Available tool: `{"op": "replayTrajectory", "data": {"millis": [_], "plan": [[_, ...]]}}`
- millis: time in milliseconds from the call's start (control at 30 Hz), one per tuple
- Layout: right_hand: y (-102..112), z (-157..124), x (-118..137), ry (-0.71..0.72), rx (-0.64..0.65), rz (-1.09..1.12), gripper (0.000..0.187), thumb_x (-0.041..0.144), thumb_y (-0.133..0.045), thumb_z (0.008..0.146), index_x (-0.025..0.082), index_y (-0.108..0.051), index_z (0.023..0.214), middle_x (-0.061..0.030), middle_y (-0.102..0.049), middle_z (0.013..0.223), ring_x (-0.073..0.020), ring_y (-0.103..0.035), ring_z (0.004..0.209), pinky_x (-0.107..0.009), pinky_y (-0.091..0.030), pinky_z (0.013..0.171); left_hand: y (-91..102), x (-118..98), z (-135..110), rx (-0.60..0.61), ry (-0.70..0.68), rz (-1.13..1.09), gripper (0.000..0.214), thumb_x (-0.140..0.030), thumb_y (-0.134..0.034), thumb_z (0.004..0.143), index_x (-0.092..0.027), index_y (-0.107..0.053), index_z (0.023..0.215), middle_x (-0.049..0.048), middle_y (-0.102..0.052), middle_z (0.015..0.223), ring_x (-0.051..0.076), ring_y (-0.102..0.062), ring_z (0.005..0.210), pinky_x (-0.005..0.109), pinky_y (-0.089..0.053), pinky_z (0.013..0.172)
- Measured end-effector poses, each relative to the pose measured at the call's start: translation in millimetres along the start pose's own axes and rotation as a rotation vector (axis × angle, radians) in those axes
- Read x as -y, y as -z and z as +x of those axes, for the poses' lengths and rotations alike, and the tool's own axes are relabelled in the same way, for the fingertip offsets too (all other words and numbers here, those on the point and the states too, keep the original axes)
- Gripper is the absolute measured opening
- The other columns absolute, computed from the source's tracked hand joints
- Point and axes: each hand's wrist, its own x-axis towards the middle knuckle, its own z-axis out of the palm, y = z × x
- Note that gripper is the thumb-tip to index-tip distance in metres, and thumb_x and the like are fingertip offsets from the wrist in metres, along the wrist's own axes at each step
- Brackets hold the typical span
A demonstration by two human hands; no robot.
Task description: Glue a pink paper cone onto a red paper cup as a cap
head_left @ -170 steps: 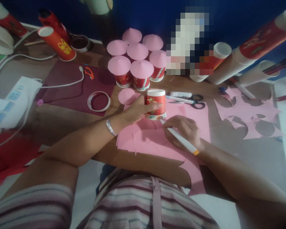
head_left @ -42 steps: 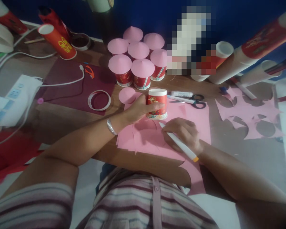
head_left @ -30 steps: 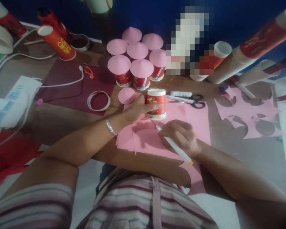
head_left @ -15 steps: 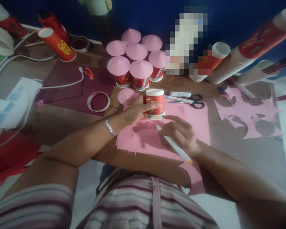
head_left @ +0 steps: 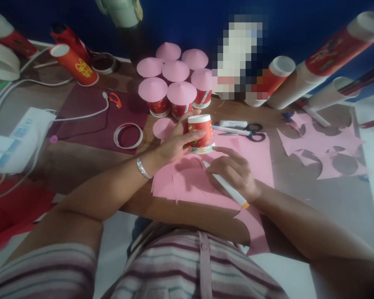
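Observation:
My left hand (head_left: 176,143) is wrapped round an upside-down red and white paper cup (head_left: 200,133), which looks tilted and slightly raised off a pink paper sheet (head_left: 249,155). My right hand (head_left: 235,174) rests on the sheet just below the cup, closed on a white pen (head_left: 227,185) with an orange end; its tip points toward the cup's rim. A cut pink paper disc (head_left: 162,128) lies left of the cup, beside my left fingers.
Several red cups with pink cone lids (head_left: 175,85) stand behind. Scissors (head_left: 246,131) and a white glue stick (head_left: 233,123) lie right of the cup. A tape ring (head_left: 128,135), white cable (head_left: 84,112), cup stacks (head_left: 318,62) and pink offcuts (head_left: 324,151) surround the work.
The pen tip has travelled from the cup's right side round to its near left side. In the last half second the cup has tilted and lifted a little in my left hand.

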Motion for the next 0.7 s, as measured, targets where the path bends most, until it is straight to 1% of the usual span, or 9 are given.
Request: {"op": "replayTrajectory", "data": {"millis": [100,167,300,367,433,600,700], "plan": [[-0.1,-0.6,-0.3,-0.007,0.009,0.023,0.021,0.006,-0.068,0.092,0.021,-0.060,0.103,0.0033,-0.071,0.078,-0.0133,-0.069,0.068,-0.048,-0.066,0.102,-2.2,-3.2,-0.1,0.005,0.010,-0.017,0.063,-0.030,-0.081,0.078,-0.027,-0.059,0.137,0.0073,-0.071,0.127,0.026,-0.065,0.118,0.042,-0.053,0.098],[-0.2,-1.4,-0.1,-0.007,0.018,0.034,0.021,0.006,-0.068,0.092,0.021,-0.060,0.103,0.0032,-0.071,0.079,-0.0132,-0.069,0.068,-0.048,-0.066,0.102,-2.9,-4.8,-0.5,0.005,0.021,-0.015,0.055,-0.031,-0.078,0.079,-0.024,-0.062,0.132,0.0078,-0.073,0.123,0.025,-0.066,0.116,0.040,-0.054,0.096],[-0.5,-3.1,0.2,-0.015,0.032,0.080,0.022,0.005,-0.068,0.090,0.020,-0.061,0.104,0.0024,-0.071,0.081,-0.0140,-0.069,0.071,-0.046,-0.066,0.102,-2.8,-4.8,-0.8,0.019,0.009,0.020,0.044,-0.038,-0.083,0.077,-0.021,-0.067,0.115,0.0055,-0.073,0.106,0.020,-0.069,0.097,0.034,-0.055,0.084],[-0.8,-3.4,0.2,0.001,0.035,0.098,0.021,0.007,-0.069,0.091,0.021,-0.061,0.105,0.0024,-0.071,0.082,-0.0144,-0.070,0.072,-0.046,-0.066,0.102,-3.0,-4.2,-0.9,0.030,0.009,0.040,0.043,-0.042,-0.087,0.075,-0.020,-0.067,0.105,0.0030,-0.070,0.095,0.017,-0.067,0.086,0.030,-0.054,0.077],[-1.0,-3.2,0.4,0.015,0.041,0.099,0.020,0.007,-0.069,0.091,0.020,-0.062,0.104,0.0021,-0.071,0.081,-0.0146,-0.070,0.072,-0.047,-0.066,0.101,-3.7,-4.0,-1.2,0.034,0.018,0.039,0.042,-0.044,-0.089,0.075,-0.019,-0.066,0.100,0.0014,-0.068,0.090,0.015,-0.065,0.080,0.029,-0.053,0.073],[0.3,-1.4,1.1,0.017,0.040,0.087,0.018,0.008,-0.067,0.092,0.021,-0.061,0.102,0.0029,-0.070,0.079,-0.0137,-0.069,0.070,-0.045,-0.068,0.097,-5.9,-5.4,-2.8,0.011,0.028,-0.004,0.038,-0.042,-0.085,0.079,-0.020,-0.068,0.105,0.0034,-0.071,0.096,0.017,-0.067,0.088,0.030,-0.053,0.080],[2.0,-0.9,0.9,0.018,0.020,0.100,0.017,0.009,-0.068,0.092,0.020,-0.062,0.104,0.0012,-0.071,0.081,-0.0145,-0.070,0.072,-0.046,-0.068,0.099,-4.6,-5.9,-2.4,0.002,0.021,-0.028,0.035,-0.041,-0.082,0.081,-0.019,-0.069,0.105,0.0040,-0.072,0.097,0.020,-0.068,0.093,0.033,-0.054,0.084]]}}
